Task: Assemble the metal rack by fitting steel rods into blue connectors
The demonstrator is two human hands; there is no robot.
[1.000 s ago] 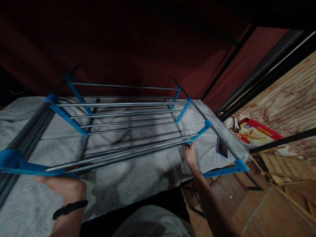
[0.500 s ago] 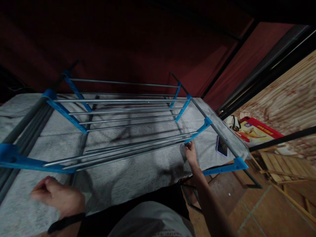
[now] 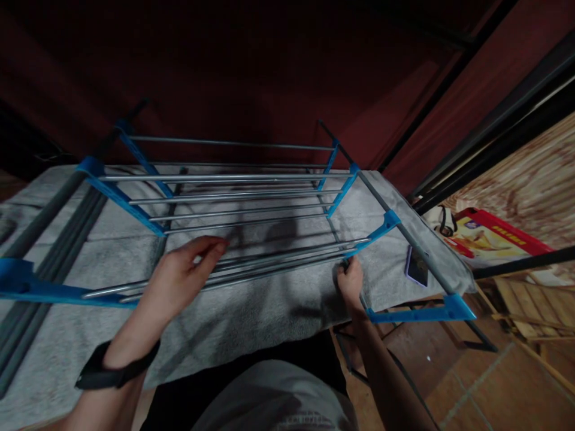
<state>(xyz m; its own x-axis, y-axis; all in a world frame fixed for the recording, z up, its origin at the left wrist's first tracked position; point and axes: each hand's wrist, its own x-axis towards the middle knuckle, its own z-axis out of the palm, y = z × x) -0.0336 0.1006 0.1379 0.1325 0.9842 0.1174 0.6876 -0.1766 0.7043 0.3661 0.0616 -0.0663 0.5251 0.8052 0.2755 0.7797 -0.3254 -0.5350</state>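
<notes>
A drying rack (image 3: 251, 179) with grey metal rods and blue plastic brackets stands over a grey towel (image 3: 251, 311). My left hand (image 3: 179, 278), a black band on its wrist, reaches over the nearest bundle of rods (image 3: 278, 260); its fingers are apart and curl over the rods without closing. My right hand (image 3: 350, 281) is closed round the right end of that same bundle, just below a blue bracket (image 3: 381, 227).
A phone (image 3: 417, 267) lies on the towel near its right edge. A red and yellow box (image 3: 489, 239) sits on the floor to the right, beside wooden slats (image 3: 516, 293). Dark red walls stand behind the rack. Tiled floor shows at lower right.
My left hand has left the blue bracket at the lower left, dropped back, then come forward and right onto the nearest rods. My right hand has stayed at the rods' right end.
</notes>
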